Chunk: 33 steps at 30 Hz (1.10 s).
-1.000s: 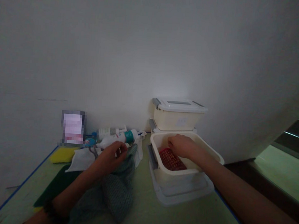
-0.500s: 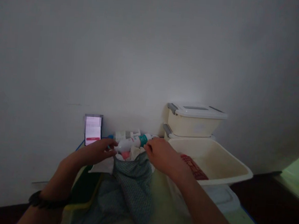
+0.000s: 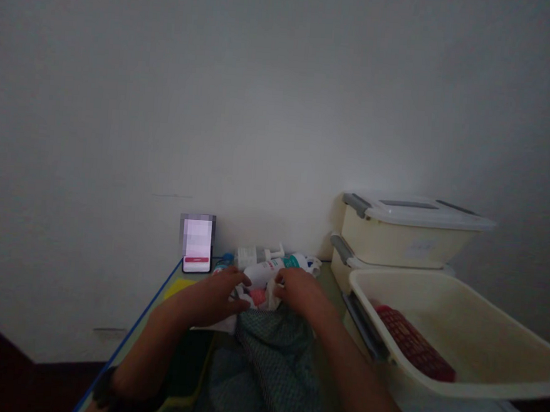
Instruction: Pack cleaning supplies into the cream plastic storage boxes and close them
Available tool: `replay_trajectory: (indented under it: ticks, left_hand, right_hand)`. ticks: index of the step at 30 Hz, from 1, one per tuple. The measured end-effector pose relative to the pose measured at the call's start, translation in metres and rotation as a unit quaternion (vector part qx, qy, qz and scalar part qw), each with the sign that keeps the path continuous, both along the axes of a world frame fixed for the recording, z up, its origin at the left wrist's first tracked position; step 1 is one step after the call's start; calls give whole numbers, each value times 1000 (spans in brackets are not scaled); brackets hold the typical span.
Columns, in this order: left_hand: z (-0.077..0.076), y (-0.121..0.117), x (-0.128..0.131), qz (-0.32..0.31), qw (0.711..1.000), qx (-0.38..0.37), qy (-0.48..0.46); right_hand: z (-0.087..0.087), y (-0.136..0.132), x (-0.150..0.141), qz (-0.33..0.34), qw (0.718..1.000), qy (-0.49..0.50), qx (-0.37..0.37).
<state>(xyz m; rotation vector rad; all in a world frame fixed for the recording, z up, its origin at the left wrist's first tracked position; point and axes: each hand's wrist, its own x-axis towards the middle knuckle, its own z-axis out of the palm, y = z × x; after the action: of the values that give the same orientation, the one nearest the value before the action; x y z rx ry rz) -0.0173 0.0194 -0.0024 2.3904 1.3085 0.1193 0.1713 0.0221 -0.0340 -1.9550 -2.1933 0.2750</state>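
Observation:
Grey-green woven fabric (image 3: pixel 278 357) lies gathered in front of me. A bunched whitish cloth (image 3: pixel 273 298) and a pink piece (image 3: pixel 258 297) show at its upper edge. My left hand (image 3: pixel 221 295) is at the left of this bundle, thumb and fingers apart, with nothing visibly gripped. On the other side, my right hand (image 3: pixel 303 291) has its fingers curled at the whitish cloth and seems to pinch it; the fingertips are partly hidden. Just behind the hands lies a white bottle (image 3: pixel 263 273) with a teal band.
A lit phone (image 3: pixel 197 244) leans on the wall at the back left. Behind the white bottle lies a pump bottle (image 3: pixel 250 255). To the right are a lidded box (image 3: pixel 395 239) and an open cream tub (image 3: pixel 484 308) containing a red patterned packet (image 3: pixel 414 341). A dark green, yellow-edged item (image 3: pixel 191 363) lies at left.
The view has turned left, so everything sits further right in the picture. My left thumb and fingers are spread wider, and my right hand is slightly lower beside the whitish cloth.

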Motion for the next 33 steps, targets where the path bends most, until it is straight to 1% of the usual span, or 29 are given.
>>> replay_trajectory:
  ticks: [2,4,6,9,10,11,13,14,17,20,21,23,25,27,30,32,33]
  left_hand:
    - [1,-1,1,-11,1000,-8,8]
    - [-1,-1,2,-12,1000,-7,10]
    - [-2,-1,2,-2,1000,9,-17]
    - [0,-2,4,2,992,55,-113]
    - [4,-3,4,1,987,71,-145]
    - [8,-5,5,0,981,84,-174]
    - [19,-11,7,7,971,97,-216]
    - [25,-15,8,13,968,100,-230]
    - [38,-24,9,42,960,101,-258]
    - [42,-29,10,73,948,68,-301]
    - [42,-29,10,84,943,47,-319]
    - [41,-30,10,107,933,11,-344]
    - [40,-30,10,121,927,-10,-355]
    - [41,-32,10,123,927,-22,-354]
    - [43,-34,11,105,934,-26,-341]
    - [44,-34,11,81,940,9,-332]
    - [44,-34,11,67,942,40,-327]
  right_hand:
    - [-1,1,-2,1,1000,13,18]
    - [4,0,-6,2,998,33,51]
    - [14,-6,-9,5,993,62,98]
    - [37,-18,-11,26,978,117,169]
    - [43,-22,-11,41,967,153,197]
    - [49,-26,-11,63,947,220,227]
    - [56,-33,-10,95,903,334,251]
    - [58,-35,-9,102,885,379,250]
    - [60,-38,-8,103,854,462,215]
    - [64,-45,-5,118,821,528,181]
    - [66,-48,-4,128,816,538,170]
    - [71,-56,-2,155,825,524,144]
    - [76,-64,0,180,848,479,138]
    - [80,-68,2,181,870,422,177]
    - [83,-71,5,152,882,359,264]
    - [85,-70,8,139,880,346,294]
    - [85,-70,9,135,879,351,293]
